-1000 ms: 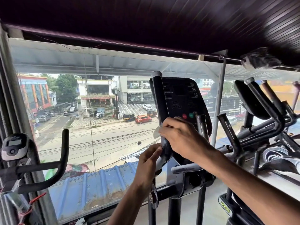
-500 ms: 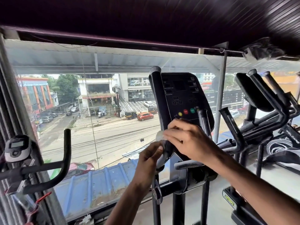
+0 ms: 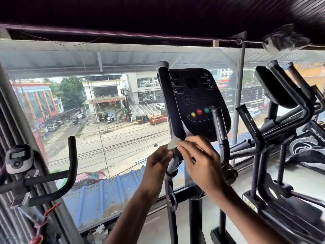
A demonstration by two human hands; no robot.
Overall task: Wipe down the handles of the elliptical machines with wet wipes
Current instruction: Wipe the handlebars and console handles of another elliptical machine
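The elliptical's left handle [image 3: 171, 103] is a black padded bar with a grey cap, rising in front of the black console [image 3: 197, 101]. My right hand [image 3: 198, 159] presses a white wet wipe [image 3: 173, 142] around the lower end of the padding; only a corner of the wipe shows. My left hand [image 3: 156, 164] grips the grey bend of the same handle just below the wipe. The right handle [image 3: 219, 131] stands bare beside the console.
A second elliptical [image 3: 284, 106] stands close on the right with several black bars. An exercise bike's handlebar [image 3: 70, 164] and small display [image 3: 17, 158] sit at the left. A large window [image 3: 109, 120] over a street is directly ahead.
My right hand with the wipe has slid down the left handle to the bottom of the padding. The left hand stays on the bend below. The camera has tilted a little upward.
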